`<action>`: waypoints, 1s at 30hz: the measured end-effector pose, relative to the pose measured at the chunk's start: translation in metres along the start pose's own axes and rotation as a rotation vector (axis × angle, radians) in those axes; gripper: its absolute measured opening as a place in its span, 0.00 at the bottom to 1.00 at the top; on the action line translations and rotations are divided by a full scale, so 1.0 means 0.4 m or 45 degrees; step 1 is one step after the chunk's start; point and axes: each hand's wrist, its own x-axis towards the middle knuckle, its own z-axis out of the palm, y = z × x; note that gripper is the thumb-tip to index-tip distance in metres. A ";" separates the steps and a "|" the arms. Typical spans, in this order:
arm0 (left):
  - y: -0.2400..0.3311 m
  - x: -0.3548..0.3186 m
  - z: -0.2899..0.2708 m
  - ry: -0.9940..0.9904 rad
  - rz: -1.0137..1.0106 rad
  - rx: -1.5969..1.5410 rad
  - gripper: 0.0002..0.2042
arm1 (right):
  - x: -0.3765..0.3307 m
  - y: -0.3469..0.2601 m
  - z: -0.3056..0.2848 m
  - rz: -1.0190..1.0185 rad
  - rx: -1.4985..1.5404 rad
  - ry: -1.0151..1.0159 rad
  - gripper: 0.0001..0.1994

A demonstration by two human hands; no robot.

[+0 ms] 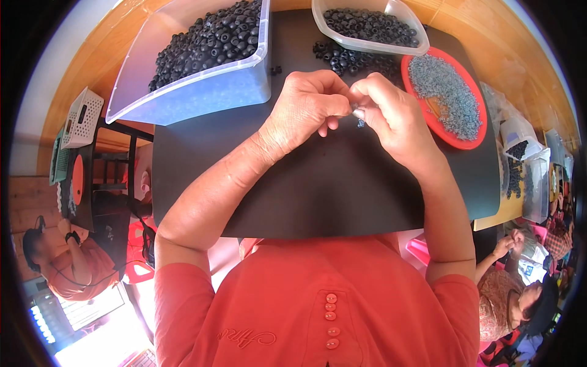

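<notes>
Looks like a small, glassy blue piece [361,123], though too tiny and finger-covered to be sure of its exact shape. Sits pinched where the fingertips of the left hand [309,107] and right hand [394,113] meet, showing just below the right thumb. Hangs above the dark tabletop [330,189], left of the red tray [479,101].

From between left hand [310,104] and right hand [394,119], tabletop [330,183] lies open at six o'clock; a lane at eleven runs between tub [211,96] and bowl [373,49]. Tub blocks ten, bead pile [353,61] and bowl twelve, tray [466,144] three.
</notes>
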 end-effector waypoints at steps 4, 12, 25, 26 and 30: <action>0.005 0.002 -0.005 -0.062 -0.012 0.105 0.07 | 0.002 0.009 -0.010 0.090 0.097 -0.106 0.09; 0.032 0.002 -0.030 -0.277 0.006 0.082 0.06 | 0.007 0.012 -0.044 0.485 0.604 -0.297 0.07; 0.013 0.002 -0.009 -0.293 -0.070 -0.409 0.08 | 0.018 0.024 -0.062 0.538 0.790 -0.188 0.09; 0.015 0.000 -0.010 -0.303 -0.095 -0.446 0.10 | 0.019 0.026 -0.061 0.528 0.781 -0.211 0.09; 0.007 0.005 -0.020 -0.322 -0.161 -0.467 0.09 | 0.017 0.007 -0.055 0.555 0.797 -0.182 0.09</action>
